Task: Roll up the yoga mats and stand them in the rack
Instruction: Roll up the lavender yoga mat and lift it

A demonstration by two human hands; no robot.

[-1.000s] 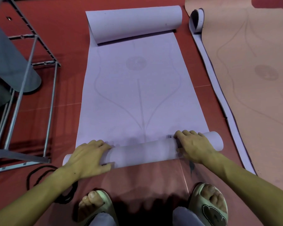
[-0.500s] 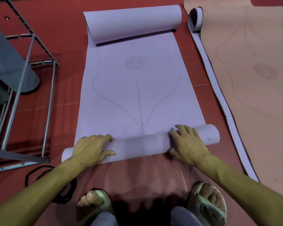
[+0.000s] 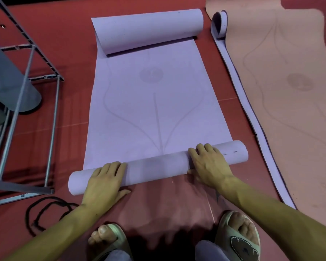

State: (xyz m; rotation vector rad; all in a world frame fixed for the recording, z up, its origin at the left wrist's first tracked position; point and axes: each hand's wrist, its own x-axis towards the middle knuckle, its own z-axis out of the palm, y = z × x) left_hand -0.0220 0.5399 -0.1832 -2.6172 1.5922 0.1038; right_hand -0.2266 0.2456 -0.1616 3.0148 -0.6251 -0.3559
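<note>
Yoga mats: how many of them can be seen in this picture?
3, perhaps more hidden: purple mat in the middle, being rolled; pink mat flat at right; grey rolled mat standing in the rack at left.

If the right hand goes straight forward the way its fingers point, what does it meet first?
The right hand lies on the rolled part of the purple mat. Straight ahead is only flat mat; the first obstacle seems to be the curled far end.

Both my hands press on the rolled near end of the purple mat (image 3: 151,102): left hand (image 3: 104,182), right hand (image 3: 208,162) (far end also curled). Pink mat (image 3: 290,91) lies beside it; metal rack (image 3: 26,76) at left.
</note>
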